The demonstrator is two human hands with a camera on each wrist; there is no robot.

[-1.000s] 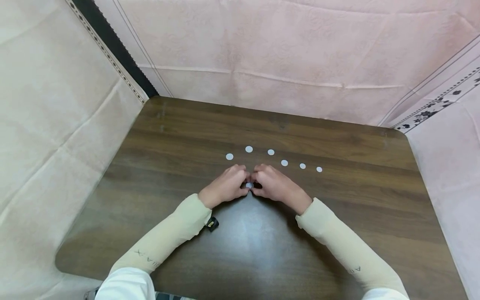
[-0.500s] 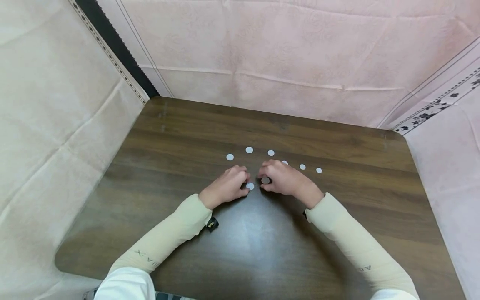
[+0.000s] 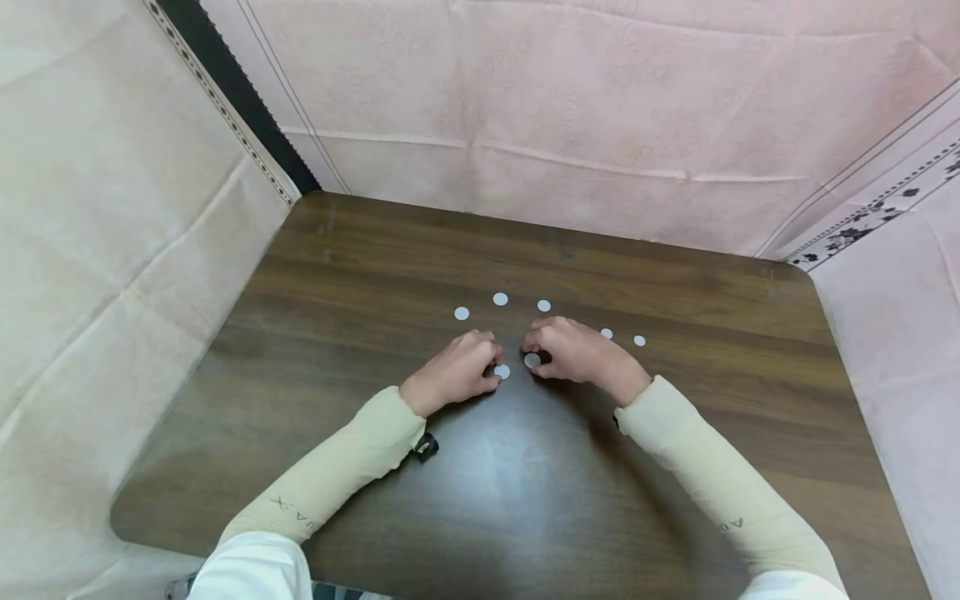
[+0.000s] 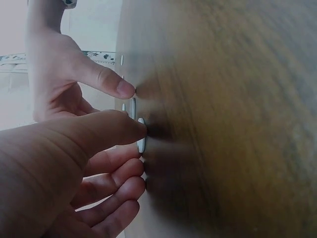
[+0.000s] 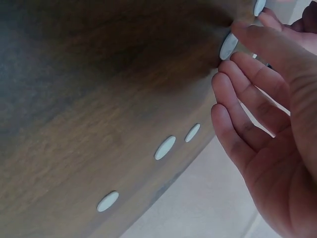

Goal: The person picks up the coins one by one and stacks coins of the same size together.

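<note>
Near the middle of the brown table my left hand pinches a small white disc between thumb and fingers. The left wrist view shows this disc edge-on, the thumb tip against it. A short way to the right, my right hand has thumb and fingers about another white disc, its far side darkened by shadow. In the right wrist view that disc lies between thumb tip and index finger, low at the wood. The two hands are apart, fingertips facing each other.
Beyond the hands lie more white discs in a loose row: one at the left, two farther back, and two at the right, the outermost disc smallest in view. The wooden table ends at a pale cloth curtain.
My right hand has drawn away rightward from the left hand with a disc, which now looks flatter and lighter. It covers one disc of the back row. The left hand has stayed put.
</note>
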